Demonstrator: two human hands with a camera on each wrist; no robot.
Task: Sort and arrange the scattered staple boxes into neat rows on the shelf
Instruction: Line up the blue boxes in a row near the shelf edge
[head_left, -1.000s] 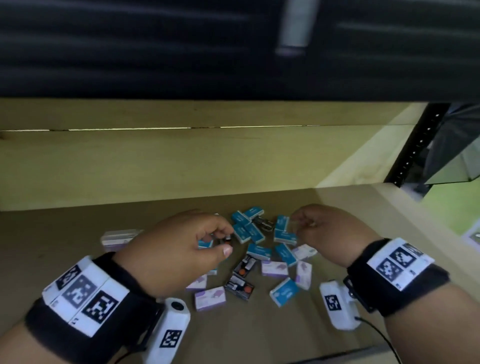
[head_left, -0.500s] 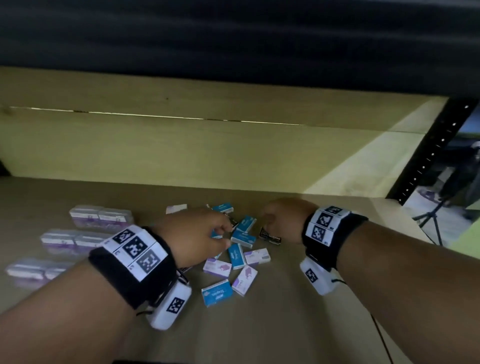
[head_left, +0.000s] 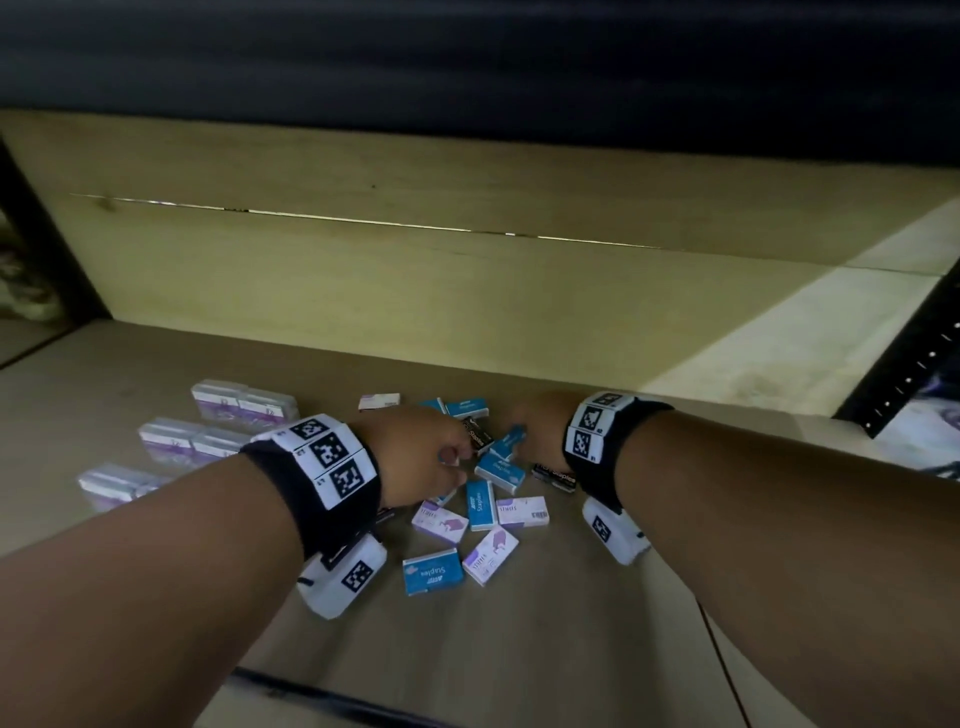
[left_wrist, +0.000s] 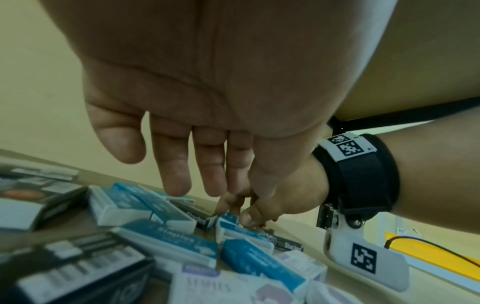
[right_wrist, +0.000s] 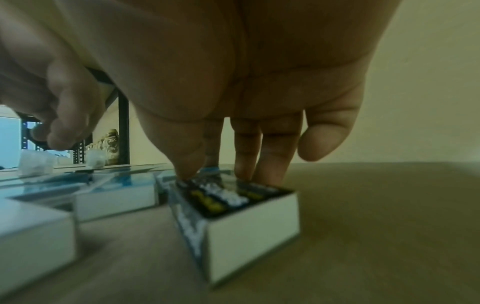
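Observation:
Several small staple boxes, blue (head_left: 479, 504), purple-and-white (head_left: 521, 512) and black (head_left: 555, 475), lie jumbled on the wooden shelf (head_left: 571, 649). My left hand (head_left: 431, 457) hovers over the left of the pile; its fingers (left_wrist: 176, 176) hang straight and hold nothing. My right hand (head_left: 537, 431) is at the pile's right side. Its thumb and forefinger pinch a tilted blue box (head_left: 511, 439), seen also as the blue box (left_wrist: 231, 225) in the left wrist view. The other fingertips (right_wrist: 270, 176) rest on a black box (right_wrist: 233, 205).
Three short rows of clear-wrapped purple packs (head_left: 244, 405) stand at the left of the shelf. A plywood back wall (head_left: 415, 291) closes the rear. A black perforated upright (head_left: 914, 358) marks the right end, and a dark front rail (head_left: 322, 696) the near edge.
My view has swung left and the wrapped rows have come into sight. Both arms reach deeper into the shelf, and the right hand has settled on the boxes at the pile's right.

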